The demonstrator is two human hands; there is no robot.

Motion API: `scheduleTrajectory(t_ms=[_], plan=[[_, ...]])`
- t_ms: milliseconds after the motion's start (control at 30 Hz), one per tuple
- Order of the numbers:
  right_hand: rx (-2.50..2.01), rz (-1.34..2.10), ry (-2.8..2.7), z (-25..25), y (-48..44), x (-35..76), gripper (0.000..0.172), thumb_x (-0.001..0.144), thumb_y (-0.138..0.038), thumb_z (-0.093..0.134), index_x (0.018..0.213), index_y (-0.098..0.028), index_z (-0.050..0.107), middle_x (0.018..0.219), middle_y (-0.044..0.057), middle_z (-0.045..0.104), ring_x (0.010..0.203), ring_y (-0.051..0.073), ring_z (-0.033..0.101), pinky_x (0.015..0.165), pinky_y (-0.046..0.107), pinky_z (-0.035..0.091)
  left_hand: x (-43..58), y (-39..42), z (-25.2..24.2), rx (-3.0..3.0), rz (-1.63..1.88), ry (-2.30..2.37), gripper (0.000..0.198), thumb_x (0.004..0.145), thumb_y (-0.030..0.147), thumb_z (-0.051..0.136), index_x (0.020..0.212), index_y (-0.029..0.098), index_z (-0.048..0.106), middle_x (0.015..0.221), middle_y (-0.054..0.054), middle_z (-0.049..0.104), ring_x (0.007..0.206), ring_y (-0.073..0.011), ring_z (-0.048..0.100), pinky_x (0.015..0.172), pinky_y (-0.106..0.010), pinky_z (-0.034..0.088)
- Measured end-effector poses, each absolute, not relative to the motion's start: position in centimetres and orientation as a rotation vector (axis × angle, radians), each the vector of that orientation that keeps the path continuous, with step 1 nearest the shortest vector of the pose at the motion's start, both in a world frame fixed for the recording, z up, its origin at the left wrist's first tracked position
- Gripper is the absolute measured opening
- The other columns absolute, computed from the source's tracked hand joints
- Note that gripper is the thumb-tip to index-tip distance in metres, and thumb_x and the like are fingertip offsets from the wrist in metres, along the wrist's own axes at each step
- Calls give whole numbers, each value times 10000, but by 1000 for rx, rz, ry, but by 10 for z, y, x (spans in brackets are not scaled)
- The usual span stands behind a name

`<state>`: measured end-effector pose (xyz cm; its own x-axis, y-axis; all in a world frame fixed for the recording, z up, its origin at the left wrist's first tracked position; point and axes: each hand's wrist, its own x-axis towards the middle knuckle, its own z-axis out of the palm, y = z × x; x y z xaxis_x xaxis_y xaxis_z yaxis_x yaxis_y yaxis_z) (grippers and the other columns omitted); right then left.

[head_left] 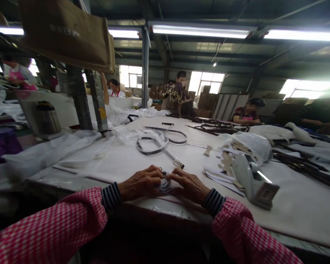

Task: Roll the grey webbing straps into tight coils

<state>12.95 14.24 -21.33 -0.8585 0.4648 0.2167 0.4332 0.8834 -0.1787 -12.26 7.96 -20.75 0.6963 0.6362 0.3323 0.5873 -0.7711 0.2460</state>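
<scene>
My left hand [143,182] and my right hand [191,184] meet at the table's near edge. Between them is a small coiled belt [165,183], greyish and shiny, with both hands' fingers curled against it. Much of the coil is hidden by the fingers. Just beyond lies a metal buckle [177,164] at the end of a strap. Farther off, a looped belt [151,151] with a glossy dark band rests on the white table [121,161], and a second looped belt [178,141] lies behind it.
A tape dispenser [254,183] stands to the right, beside paper strips [222,178] and a plastic bag [254,145]. Dark straps [305,170] lie far right. Clear plastic sheeting [57,150] covers the left. A brown bag [68,40] hangs above posts. Several people work beyond.
</scene>
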Motion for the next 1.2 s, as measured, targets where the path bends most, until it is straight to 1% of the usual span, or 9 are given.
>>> scheduleTrajectory(t_ms=[133,233,400,533,667,767,933,1100,1200], plan=[[-662,-42,-2763,-221,147,112,69,980,-243,603,1013,-194,638,972,27,620,848,165,593,637,255,399,-136,92,-198,2816,437,1028,142,969,170,589,1088,224,646,1203,-47,667,1281,-226,468,1082,-360,414],[-662,-60,-2702,-228,148,103,78,985,-267,606,983,-191,628,984,27,639,847,166,590,635,265,383,-132,95,-197,2802,385,1149,250,943,178,629,1187,231,622,1247,-57,649,1302,-250,460,1099,-406,406],[-752,-88,-2639,-240,147,98,114,1002,-328,583,1019,-220,615,1050,5,647,894,152,594,657,255,402,-111,90,-221,2716,640,1419,93,983,272,576,1021,224,645,1107,-49,653,1180,-248,518,1005,-384,476],[-815,-48,-2598,-244,144,100,219,985,-428,587,1080,-231,609,1080,5,627,875,154,597,610,257,415,-117,96,-241,2722,716,1432,146,992,357,543,1055,273,644,1194,-48,627,1153,-244,555,969,-367,503],[-931,-151,-2591,-234,132,133,343,937,-467,666,1220,-286,602,1152,4,632,1050,191,568,791,276,474,-128,106,-252,2836,766,1421,147,952,338,558,1049,259,635,1182,-85,617,1070,-261,599,838,-354,529],[-1244,-289,-2477,-225,127,184,261,993,-403,599,1218,-271,613,1203,19,630,1100,186,550,910,291,462,-126,106,-252,2888,736,1484,139,943,324,536,1007,242,629,1138,-100,617,1014,-269,598,814,-377,512],[-1619,-423,-2360,-232,140,264,138,967,-193,581,978,-112,692,1083,159,659,1075,309,573,837,407,491,-104,91,-239,2813,635,1684,104,880,287,547,902,220,623,1075,-106,610,904,-276,586,802,-416,486],[-1675,-474,-2432,-247,159,282,158,975,-133,536,992,-110,691,1098,115,674,1055,269,610,836,395,505,-87,70,-226,2695,564,1733,109,852,290,544,825,211,614,1008,-89,603,830,-251,580,786,-394,467],[-1615,-489,-2475,-248,166,281,217,942,-53,498,1000,-103,701,1078,138,682,1040,270,617,805,360,496,-89,62,-225,2545,672,1744,160,830,355,572,816,209,635,953,-74,608,818,-253,582,776,-388,452]])
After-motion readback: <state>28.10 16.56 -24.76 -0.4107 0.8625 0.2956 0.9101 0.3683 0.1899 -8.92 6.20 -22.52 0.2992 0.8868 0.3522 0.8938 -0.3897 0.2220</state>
